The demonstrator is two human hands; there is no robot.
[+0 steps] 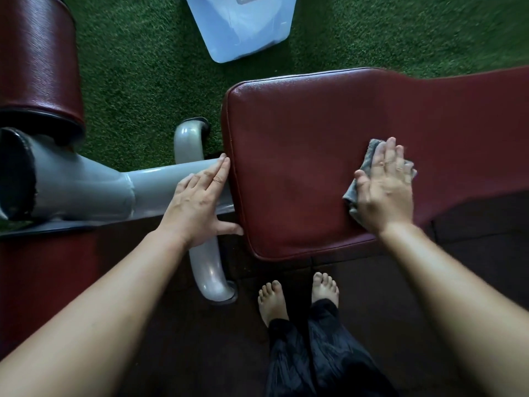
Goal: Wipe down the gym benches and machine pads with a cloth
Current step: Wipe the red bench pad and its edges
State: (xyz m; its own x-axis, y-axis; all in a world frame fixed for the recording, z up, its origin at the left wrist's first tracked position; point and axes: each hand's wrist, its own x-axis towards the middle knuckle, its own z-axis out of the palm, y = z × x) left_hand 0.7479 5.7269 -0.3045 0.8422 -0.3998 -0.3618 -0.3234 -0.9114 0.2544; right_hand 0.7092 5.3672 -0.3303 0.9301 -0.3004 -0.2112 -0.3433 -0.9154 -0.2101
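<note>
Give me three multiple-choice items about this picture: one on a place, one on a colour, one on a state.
1. Where does the blue bin stand?
A. on the green turf
B. on the bench pad
C. on the grey frame

2. What colour is the bench pad?
A. black
B. dark red
C. yellow

3. How does the right hand hold the grey cloth?
A. lifted in the air
B. pressed flat on the pad
C. hung over the frame

Key: 1 A, turf surrounds the bin; 2 B, its leather looks maroon; 3 B, the open palm lies on the cloth.
</note>
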